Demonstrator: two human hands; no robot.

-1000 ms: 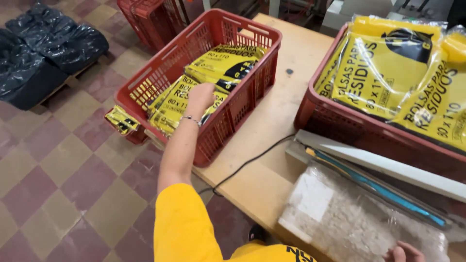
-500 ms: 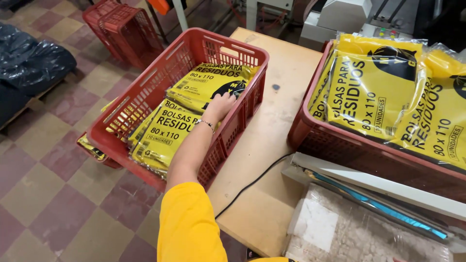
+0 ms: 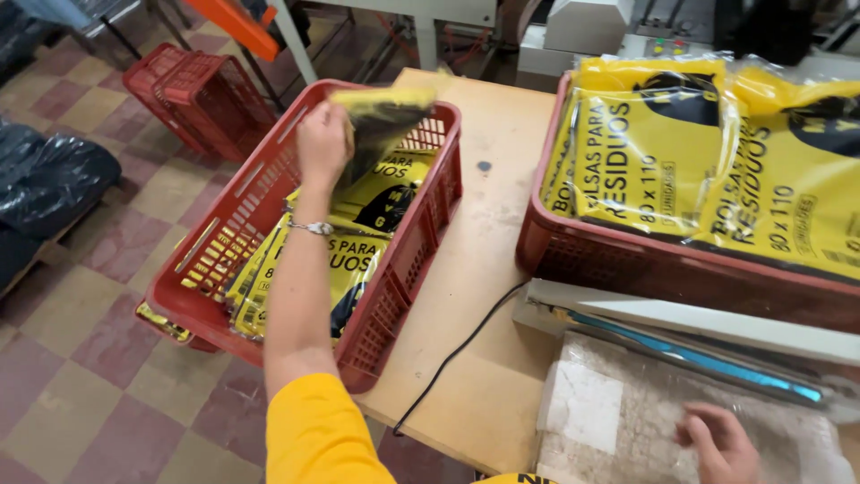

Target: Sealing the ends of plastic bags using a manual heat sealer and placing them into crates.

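My left hand [image 3: 324, 143] is raised over the red plastic crate [image 3: 421, 260] on the left and grips a yellow and black packet of bags [image 3: 381, 121], lifted above the other packets and blurred. More yellow packets [image 3: 345, 260] lie stacked inside that crate. My right hand [image 3: 721, 444] rests at the bottom right on a clear plastic sheet [image 3: 663, 421] lying on the wooden table [image 3: 488, 242]; its fingers are spread and hold nothing.
A second red crate [image 3: 618, 255] full of yellow packets stands at the right. A heat sealer bar [image 3: 690, 327] lies in front of it, with a black cable [image 3: 457, 350] running off the table edge. Stacked red crates [image 3: 202, 99] and dark bags [image 3: 54, 184] sit on the tiled floor.
My left hand went from lying on the packets in the crate to lifting one packet up out of the stack. My right hand has come into view on the plastic sheet.
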